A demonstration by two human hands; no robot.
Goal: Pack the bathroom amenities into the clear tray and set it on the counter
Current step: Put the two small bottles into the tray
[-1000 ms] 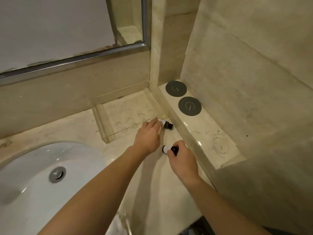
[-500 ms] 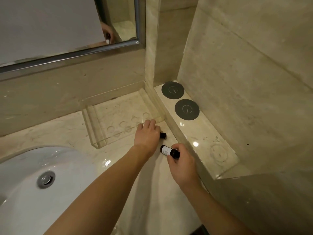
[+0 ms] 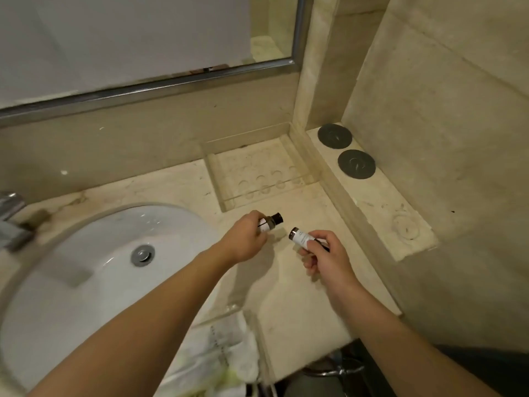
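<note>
Fingers (image 3: 317,239) of the right hand (image 3: 329,259) pinch a small white-labelled, dark-capped bottle (image 3: 300,239); the left hand (image 3: 246,239) grips a brownish twin (image 3: 270,222). Both were down on the beige marble table (image 3: 300,296) a second ago and are now lifted — ready for packing. Beyond them the clear acrylic tray (image 3: 226,181) sits empty in the table's back corner, beside the white basin (image 3: 86,267).

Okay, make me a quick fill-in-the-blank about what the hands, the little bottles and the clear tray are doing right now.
1. Each hand holds one small ____.
2. The clear tray on the counter holds ____ bottles.
3. The left hand holds its bottle with the dark cap pointing toward the ____.
4. The two dark round discs sit on the ledge to the ____ of the tray.

Missing words: bottle; no; tray; right
</note>
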